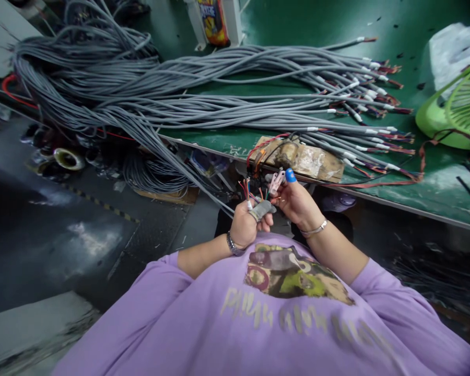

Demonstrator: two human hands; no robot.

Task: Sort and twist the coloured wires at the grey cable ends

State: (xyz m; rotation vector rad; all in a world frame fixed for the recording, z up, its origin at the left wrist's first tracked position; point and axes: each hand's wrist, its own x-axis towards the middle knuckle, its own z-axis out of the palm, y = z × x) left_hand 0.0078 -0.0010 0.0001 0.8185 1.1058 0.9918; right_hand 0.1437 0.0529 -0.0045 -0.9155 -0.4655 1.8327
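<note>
At centre frame the left hand (243, 225) has its grip closed round a grey cable (227, 209), whose coloured wires (246, 189) fan up above the fist. Just to the right, the right hand (297, 202) has its grip pinched narrow on a pale connector (276, 181), below the green bench (227, 138) edge.

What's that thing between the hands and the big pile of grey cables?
A brown tape-wrapped block at the edge of the green bench, in the head view.

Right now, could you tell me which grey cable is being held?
The cable hanging off the bench into the left hand; the others lie on top.
</note>
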